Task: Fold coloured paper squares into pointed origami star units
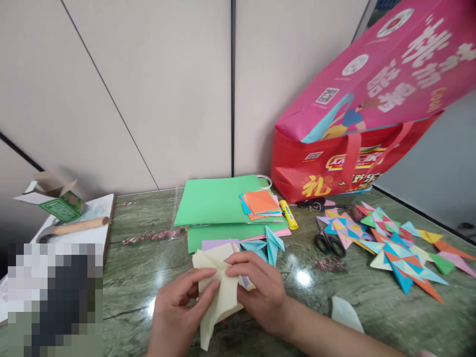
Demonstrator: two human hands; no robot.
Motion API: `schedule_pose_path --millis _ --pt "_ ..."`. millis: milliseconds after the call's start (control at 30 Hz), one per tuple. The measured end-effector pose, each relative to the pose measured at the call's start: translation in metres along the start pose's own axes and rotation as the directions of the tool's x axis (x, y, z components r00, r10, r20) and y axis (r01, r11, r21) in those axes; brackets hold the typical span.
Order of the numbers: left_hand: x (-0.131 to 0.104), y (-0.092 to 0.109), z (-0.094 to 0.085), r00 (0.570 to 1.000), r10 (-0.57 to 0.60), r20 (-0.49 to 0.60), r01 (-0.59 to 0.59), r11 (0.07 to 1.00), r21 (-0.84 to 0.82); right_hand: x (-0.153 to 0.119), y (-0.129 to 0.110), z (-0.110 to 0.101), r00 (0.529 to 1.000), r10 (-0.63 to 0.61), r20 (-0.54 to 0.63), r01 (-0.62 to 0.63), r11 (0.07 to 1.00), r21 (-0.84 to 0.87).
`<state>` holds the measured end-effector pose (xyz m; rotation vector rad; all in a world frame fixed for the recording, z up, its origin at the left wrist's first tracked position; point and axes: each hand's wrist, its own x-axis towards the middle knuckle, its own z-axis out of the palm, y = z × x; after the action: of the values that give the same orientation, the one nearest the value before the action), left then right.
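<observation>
A creased sheet of cream paper [225, 295] is held up between my two hands over the table. My left hand [182, 305] pinches its left side between thumb and fingers. On the upper right side, the fingers of my right hand [262, 292] grip the same paper, the thumb hidden behind it. Just beyond lie purple paper [217, 244] and light-blue folded paper pieces [274, 245]. Behind them is a stack of green paper [213, 201], with small coloured squares topped by an orange square [262, 202].
A yellow glue stick [289, 214] and black scissors [330, 243] lie right of the stack. Folded paper stars [401, 258] spread at the right. A red gift bag [308, 171] stands behind. At left are an opened green box [63, 206] and a wooden-handled tool [80, 225].
</observation>
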<state>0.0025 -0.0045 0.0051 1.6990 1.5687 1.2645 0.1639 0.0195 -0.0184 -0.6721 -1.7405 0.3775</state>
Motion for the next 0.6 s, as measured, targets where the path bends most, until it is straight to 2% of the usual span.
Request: schedule_pose_path --millis 67,200,400,600 --pt "-0.001 0.0019 0.0008 1.0 0.015 -0.015 -0.015 1.0 0.001 0.0008 -0.0017 0.0001 1.0 0.007 -0.015 -0.007 1.0 0.003" --pt "-0.0033 0.0058 0.0025 0.999 -0.037 -0.018 0.036 0.999 -0.03 0.0003 -0.0024 0.0007 1.0 0.001 -0.02 -0.001 1.0 0.011" --pt "-0.006 0.0003 0.0032 0.999 -0.039 -0.022 0.037 0.996 -0.082 0.0 -0.0021 0.0018 0.997 -0.056 -0.049 0.055 0.998 -0.033" --pt "-0.0099 -0.0018 0.0071 0.984 -0.178 0.0 0.173 0.957 -0.232 -0.0013 -0.0009 0.0008 0.994 -0.102 -0.047 0.097 0.991 -0.097"
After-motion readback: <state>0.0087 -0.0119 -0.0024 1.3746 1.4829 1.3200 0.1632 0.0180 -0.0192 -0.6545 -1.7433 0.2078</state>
